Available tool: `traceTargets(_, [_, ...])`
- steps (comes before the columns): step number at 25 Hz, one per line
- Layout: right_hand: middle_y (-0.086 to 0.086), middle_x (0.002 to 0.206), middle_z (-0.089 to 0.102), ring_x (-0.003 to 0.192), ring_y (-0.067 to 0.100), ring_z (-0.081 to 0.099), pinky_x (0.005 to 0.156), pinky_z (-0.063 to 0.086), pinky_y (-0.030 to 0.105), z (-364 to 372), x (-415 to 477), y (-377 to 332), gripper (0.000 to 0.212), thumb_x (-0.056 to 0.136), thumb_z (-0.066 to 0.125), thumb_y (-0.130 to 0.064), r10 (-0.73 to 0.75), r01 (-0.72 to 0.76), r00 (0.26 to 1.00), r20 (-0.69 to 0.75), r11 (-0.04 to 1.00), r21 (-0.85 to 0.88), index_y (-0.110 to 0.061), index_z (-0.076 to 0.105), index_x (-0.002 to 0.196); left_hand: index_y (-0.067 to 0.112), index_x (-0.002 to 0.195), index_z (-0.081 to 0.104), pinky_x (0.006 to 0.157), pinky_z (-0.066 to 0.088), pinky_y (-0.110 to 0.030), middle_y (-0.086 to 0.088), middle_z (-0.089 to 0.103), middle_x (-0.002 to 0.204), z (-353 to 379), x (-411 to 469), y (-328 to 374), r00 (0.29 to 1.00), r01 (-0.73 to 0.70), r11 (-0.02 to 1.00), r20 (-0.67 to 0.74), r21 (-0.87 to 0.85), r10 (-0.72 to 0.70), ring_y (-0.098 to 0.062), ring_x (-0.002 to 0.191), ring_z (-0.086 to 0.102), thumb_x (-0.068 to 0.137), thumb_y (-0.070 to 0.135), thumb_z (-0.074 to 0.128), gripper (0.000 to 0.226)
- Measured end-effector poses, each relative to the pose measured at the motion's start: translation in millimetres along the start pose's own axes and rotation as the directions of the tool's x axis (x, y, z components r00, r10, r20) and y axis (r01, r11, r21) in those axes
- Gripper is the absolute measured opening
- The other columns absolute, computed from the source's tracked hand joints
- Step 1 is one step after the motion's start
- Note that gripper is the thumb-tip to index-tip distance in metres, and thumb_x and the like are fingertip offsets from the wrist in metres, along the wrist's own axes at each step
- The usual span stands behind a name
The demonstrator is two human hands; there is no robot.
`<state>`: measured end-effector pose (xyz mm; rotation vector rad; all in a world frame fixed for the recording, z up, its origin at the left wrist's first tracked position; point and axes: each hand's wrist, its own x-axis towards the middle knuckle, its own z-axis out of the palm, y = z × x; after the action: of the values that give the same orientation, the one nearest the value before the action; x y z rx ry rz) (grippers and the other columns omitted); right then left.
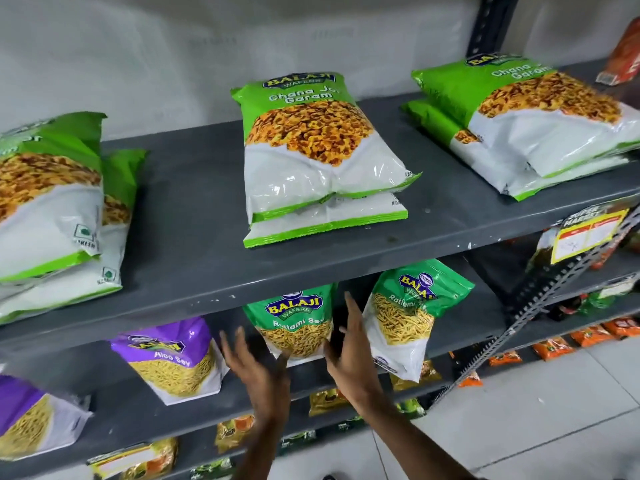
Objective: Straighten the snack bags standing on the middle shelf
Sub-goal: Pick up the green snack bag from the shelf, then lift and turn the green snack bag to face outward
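Standing on the middle shelf [114, 407], the green Ratlami Sev bag [294, 323] sits between the person's two hands, upright and facing out, its top tucked just under the lip of the shelf above. The left hand [258, 367] is spread wide with fingers splayed at the bag's lower left corner, and the right hand [349, 344] is open and flat along its right edge; both look to be touching or just beside the film, not pinching it, though blur makes contact hard to confirm. Such a pouch is likely light, soft and slippery, its contents brittle, so pressing lightly on both side seams near the base should square it better than squeezing the middle. Just to the right, a second Ratlami Sev bag [412, 317] leans at a tilt and probably needs the same treatment. Left of the hands stands a purple Aloo Sev bag [173, 358], also canted, with another purple bag [31, 417] at the far left. On the shelf above, Chana Jor Garam bags [318, 150] lie flat in stacks.
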<state>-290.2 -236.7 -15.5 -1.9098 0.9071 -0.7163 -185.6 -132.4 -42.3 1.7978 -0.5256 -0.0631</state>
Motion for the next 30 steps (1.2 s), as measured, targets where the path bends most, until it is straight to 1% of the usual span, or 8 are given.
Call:
traceTargets(3, [-0.001, 0.153, 0.032, 0.143, 0.016, 0.034, 0.116, 0.033, 0.033, -44.8, -1.3, 5.5, 0.080, 0.084, 0.070, -0.021, -0.040, 0.049, 0.954, -0.299, 0.999, 0.024, -0.013, 0.026, 0.150, 0.024, 0.128, 0.039, 0.115, 0.023, -0.018, 0.003, 0.029, 0.134, 27.1, -39.6, 27.6, 0.950, -0.291, 0.957, 0.119, 0.006, 0.289, 0.007, 0.133, 0.021, 0.089, 0.057, 0.046, 0.051])
traceTargets(6, [0.009, 0.144, 0.034, 0.124, 0.012, 0.035, 0.105, 0.032, 0.037, -78.5, 0.9, 41.9, 0.091, 0.071, 0.066, -0.052, 0.261, -0.242, 0.847, -0.464, 0.965, 0.102, -0.014, 0.029, 0.146, 0.023, 0.135, 0.039, 0.110, 0.034, -0.028, 0.002, 0.042, 0.138, 74.4, -33.7, 58.8, 0.823, -0.397, 0.916, 0.462, 0.052, 0.330, 0.000, 0.126, 0.035, 0.098, 0.043, 0.038, 0.042])
traceTargets(8, [0.013, 0.126, 0.046, 0.104, 0.014, 0.046, 0.091, 0.043, 0.037, -85.3, 3.6, 66.6, 0.076, 0.073, 0.070, -0.049, 0.505, -0.459, 0.769, -0.391, 0.863, 0.213, -0.012, 0.042, 0.132, 0.017, 0.143, 0.034, 0.106, 0.036, -0.031, -0.004, 0.045, 0.145, 108.2, -13.8, 70.5, 0.842, -0.300, 0.944, 0.504, 0.134, 0.196, -0.009, 0.128, 0.042, 0.100, 0.037, 0.035, 0.047])
traceTargets(10, [0.010, 0.075, 0.061, 0.054, 0.010, 0.056, 0.052, 0.046, 0.023, -94.3, 3.9, 79.0, 0.032, 0.088, 0.069, -0.033, 0.677, -0.607, 0.725, -0.123, 0.714, 0.348, -0.003, 0.059, 0.089, 0.008, 0.145, 0.034, 0.110, 0.034, -0.038, -0.015, 0.043, 0.149, 140.7, -3.1, 65.9, 0.843, -0.102, 0.955, 0.534, 0.277, -0.065, -0.026, 0.136, 0.043, 0.102, 0.037, 0.030, 0.052])
traceTargets(13, [-0.004, 0.035, 0.048, 0.022, 0.001, 0.041, 0.028, 0.029, 0.015, -108.1, -1.5, 80.2, 0.022, 0.098, 0.057, -0.026, 0.633, -0.608, 0.767, 0.102, 0.667, 0.431, -0.014, 0.050, 0.080, 0.010, 0.111, 0.062, 0.098, 0.045, -0.045, -0.026, 0.064, 0.121, 156.3, -9.4, 52.4, 0.755, 0.234, 0.888, 0.501, 0.397, -0.423, -0.040, 0.117, 0.058, 0.100, 0.040, 0.035, 0.042])
traceTargets(16, [-0.011, 0.039, 0.056, 0.032, -0.003, 0.051, 0.036, 0.035, 0.007, -133.4, -25.6, 71.5, 0.011, 0.091, 0.063, -0.026, 0.503, -0.428, 0.864, 0.026, 0.705, 0.565, -0.024, 0.055, 0.083, 0.017, 0.075, 0.061, 0.061, 0.042, -0.029, -0.011, 0.065, 0.072, 143.3, -40.2, 64.7, 0.804, 0.339, 0.924, 0.457, 0.175, -0.381, -0.029, 0.079, 0.061, 0.096, 0.022, 0.051, 0.024])
traceTargets(20, [-0.015, 0.057, 0.061, 0.043, -0.004, 0.049, 0.044, 0.038, 0.007, -188.6, -83.2, 68.9, 0.021, 0.084, 0.066, -0.033, 0.263, -0.255, 0.962, 0.077, 0.755, 0.604, -0.027, 0.066, 0.104, 0.011, 0.091, 0.067, 0.063, 0.048, -0.013, 0.003, 0.068, 0.078, 98.5, -116.4, 108.5, 0.882, 0.325, 0.936, 0.401, -0.136, -0.248, 0.005, 0.066, 0.063, 0.088, 0.009, 0.065, 0.005])
traceTargets(30, [-0.002, 0.136, 0.054, 0.122, 0.010, 0.057, 0.095, 0.049, 0.023, -270.4, -179.8, 40.5, 0.048, 0.089, 0.059, -0.029, -0.039, -0.029, 0.991, 0.125, 0.864, 0.503, -0.026, 0.052, 0.136, 0.006, 0.116, 0.064, 0.075, 0.052, -0.033, -0.009, 0.075, 0.096, 40.2, -231.9, 154.5, 0.951, 0.211, 0.891, 0.295, -0.403, -0.092, -0.024, 0.085, 0.065, 0.073, 0.022, 0.075, 0.047])
